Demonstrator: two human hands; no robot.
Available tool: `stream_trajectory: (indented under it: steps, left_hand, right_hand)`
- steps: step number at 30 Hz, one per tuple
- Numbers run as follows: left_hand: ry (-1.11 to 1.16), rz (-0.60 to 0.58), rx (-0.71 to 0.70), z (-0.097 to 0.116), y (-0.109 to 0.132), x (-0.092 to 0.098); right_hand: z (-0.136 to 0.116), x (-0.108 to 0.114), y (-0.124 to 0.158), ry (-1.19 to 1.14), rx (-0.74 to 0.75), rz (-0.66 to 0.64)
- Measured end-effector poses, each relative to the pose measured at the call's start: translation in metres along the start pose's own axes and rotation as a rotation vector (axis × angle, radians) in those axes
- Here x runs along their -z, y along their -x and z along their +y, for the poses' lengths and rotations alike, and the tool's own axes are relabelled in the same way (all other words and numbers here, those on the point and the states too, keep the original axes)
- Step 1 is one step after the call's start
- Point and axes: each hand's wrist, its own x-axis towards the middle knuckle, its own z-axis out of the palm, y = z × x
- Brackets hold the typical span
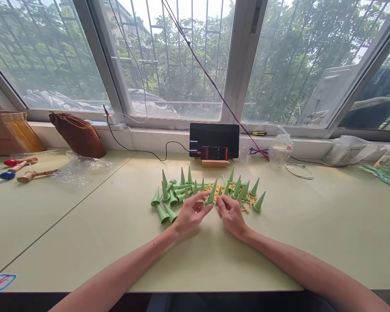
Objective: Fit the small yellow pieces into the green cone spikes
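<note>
My left hand [191, 213] pinches the base of a green plastic cone [211, 195] that points up and away, just in front of a pile of green cones [175, 193]. My right hand [230, 212] is closed in a pinch close beside it, on a small piece I cannot make out. Small yellow bits [218, 190] lie scattered among the cones in the middle of the pile. Some cones stand upright, others lie on their sides on the pale green table [117, 242].
A phone [214, 153] on a wooden stand sits before a black screen [214, 138] by the window sill. A brown pouch [79, 135], clear plastic wrap [81, 167] and wooden toys [22, 168] lie at left. Plastic bags [281, 149] and cables lie at right.
</note>
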Motion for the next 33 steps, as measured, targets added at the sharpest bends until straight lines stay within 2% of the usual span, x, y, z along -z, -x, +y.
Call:
stream_trajectory:
  steps: [6,10,14,19,33]
  left_hand:
    - [-0.240,-0.009,-0.191,-0.003,-0.002,0.003]
    - [-0.315,-0.036,-0.249,-0.007,-0.004,0.006]
    - [-0.340,-0.025,-0.263,-0.010,-0.004,0.005]
    - [-0.322,-0.012,-0.207,-0.010,-0.003,0.004]
    - [-0.225,0.011,-0.063,0.000,0.001,-0.001]
  right_hand:
    - [-0.006,-0.003,-0.001,-0.381,-0.329,-0.064]
    - [-0.006,-0.002,-0.002,-0.495,-0.412,-0.100]
    - [-0.007,-0.002,-0.002,-0.479,-0.395,-0.092]
    - [-0.007,-0.002,-0.001,-0.412,-0.324,-0.071]
    - [0.003,0.002,0.000,-0.072,-0.074,-0.081]
